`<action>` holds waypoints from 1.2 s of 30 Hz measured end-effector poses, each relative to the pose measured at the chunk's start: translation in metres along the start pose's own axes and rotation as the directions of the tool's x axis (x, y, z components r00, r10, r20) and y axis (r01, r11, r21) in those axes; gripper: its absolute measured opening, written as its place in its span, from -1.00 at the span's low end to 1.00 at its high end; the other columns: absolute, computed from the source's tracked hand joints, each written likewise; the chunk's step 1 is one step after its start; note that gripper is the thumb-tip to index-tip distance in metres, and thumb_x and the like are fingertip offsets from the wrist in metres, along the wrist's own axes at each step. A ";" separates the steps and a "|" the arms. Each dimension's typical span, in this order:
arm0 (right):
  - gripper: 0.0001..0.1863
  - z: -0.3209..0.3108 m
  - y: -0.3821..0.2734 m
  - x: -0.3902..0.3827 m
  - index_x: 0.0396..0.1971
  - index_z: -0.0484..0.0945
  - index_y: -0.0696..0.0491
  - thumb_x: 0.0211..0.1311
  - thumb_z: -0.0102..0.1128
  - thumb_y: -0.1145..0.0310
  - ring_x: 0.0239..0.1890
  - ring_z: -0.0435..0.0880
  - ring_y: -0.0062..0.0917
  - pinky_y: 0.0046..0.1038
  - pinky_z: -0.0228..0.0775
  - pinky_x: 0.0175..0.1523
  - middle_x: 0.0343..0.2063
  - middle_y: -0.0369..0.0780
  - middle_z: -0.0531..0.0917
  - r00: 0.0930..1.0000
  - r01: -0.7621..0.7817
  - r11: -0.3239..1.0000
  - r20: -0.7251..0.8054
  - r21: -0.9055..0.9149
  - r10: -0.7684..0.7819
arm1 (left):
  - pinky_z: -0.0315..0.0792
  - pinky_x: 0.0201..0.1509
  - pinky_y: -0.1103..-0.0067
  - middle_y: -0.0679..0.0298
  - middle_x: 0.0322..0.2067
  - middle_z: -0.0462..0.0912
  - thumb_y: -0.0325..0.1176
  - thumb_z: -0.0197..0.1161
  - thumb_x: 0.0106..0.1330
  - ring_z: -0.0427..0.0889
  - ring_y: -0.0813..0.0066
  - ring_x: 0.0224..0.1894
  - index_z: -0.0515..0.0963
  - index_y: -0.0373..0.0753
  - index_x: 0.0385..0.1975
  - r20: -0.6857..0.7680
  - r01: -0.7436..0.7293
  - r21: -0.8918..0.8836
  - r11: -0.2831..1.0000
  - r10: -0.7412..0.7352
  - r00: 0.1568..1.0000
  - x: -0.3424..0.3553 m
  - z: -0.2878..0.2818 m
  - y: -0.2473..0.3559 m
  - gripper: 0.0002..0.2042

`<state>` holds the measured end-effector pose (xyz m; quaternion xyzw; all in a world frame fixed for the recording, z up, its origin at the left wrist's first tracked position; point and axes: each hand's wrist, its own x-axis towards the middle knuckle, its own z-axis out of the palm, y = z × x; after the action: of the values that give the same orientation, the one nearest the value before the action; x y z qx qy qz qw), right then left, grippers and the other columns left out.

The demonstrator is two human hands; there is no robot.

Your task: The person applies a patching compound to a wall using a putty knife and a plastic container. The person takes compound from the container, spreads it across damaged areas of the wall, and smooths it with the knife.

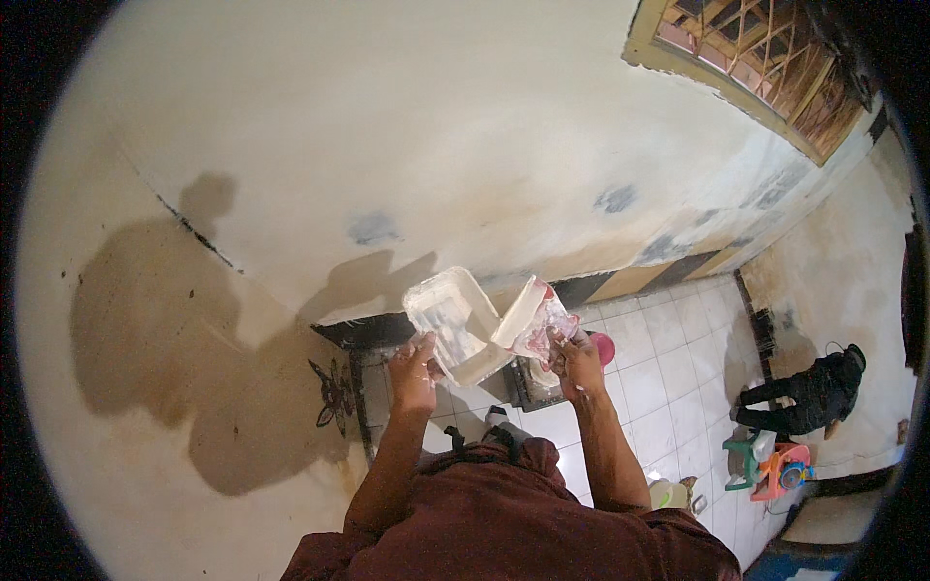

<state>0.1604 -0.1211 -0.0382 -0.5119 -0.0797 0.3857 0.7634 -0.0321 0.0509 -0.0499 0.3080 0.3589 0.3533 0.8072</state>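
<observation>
My left hand (414, 368) grips the lower left edge of a shallow white rectangular tray (448, 308), whose inside is smeared with a pale paste. In my right hand (578, 366) is a flat white piece with a crumpled, red-and-white smeared part (538, 324). I cannot tell its exact kind. Its left edge meets or overlaps the tray's right side. Whitish smears mark the fingers of both hands. Both things are held in front of me at about the same height, close to the wall.
The pale wall (407, 145) ahead has grey patches and a barred window (756, 58). Below my hands, a dark container (533, 392) and a pink round item (603, 349) rest on white floor tiles (668, 387). At right are a person in black (819, 392) and plastic stools (744, 460).
</observation>
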 end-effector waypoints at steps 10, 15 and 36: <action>-0.79 -0.100 -0.059 0.086 -0.14 0.51 0.15 0.22 0.15 0.48 -0.38 0.58 -0.61 -0.56 0.46 -0.39 -0.36 -0.28 0.59 0.997 0.076 0.995 -0.025 0.070 -0.074 | 0.45 -0.45 0.66 0.27 -0.29 0.63 -0.22 0.26 0.25 0.63 0.58 -0.37 0.52 -0.28 -0.12 -0.015 -0.019 0.092 0.996 0.020 1.000 0.030 0.086 -0.054 -0.68; -0.78 -0.138 -0.065 0.162 -0.14 0.46 0.13 0.19 0.09 0.54 -0.44 0.52 -0.60 -0.58 0.32 -0.49 -0.37 -0.29 0.57 0.949 0.276 0.958 -0.178 0.075 -0.260 | 0.51 -0.06 0.52 0.16 -0.13 0.58 -0.28 0.05 0.37 0.62 0.43 -0.15 0.43 -0.40 0.01 0.098 -0.057 0.036 0.998 0.053 0.994 0.028 0.101 -0.056 -0.66; -0.67 -0.092 -0.086 0.336 -0.31 0.47 0.23 -0.10 0.26 0.38 -0.27 0.61 -0.13 -0.27 0.41 -0.11 -0.38 0.04 0.60 0.721 0.299 0.697 -0.324 -0.652 -0.612 | 0.53 -0.04 0.40 0.12 -0.06 0.55 -0.21 0.21 0.27 0.59 0.28 -0.06 0.38 -0.41 0.04 -0.239 -0.145 0.001 0.989 0.141 0.961 0.004 0.036 -0.041 -0.55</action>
<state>0.4834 0.0226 -0.1000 -0.7566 -0.1092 -0.0189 0.6445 0.0131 0.0221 -0.0623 0.2818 0.4271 0.4478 0.7333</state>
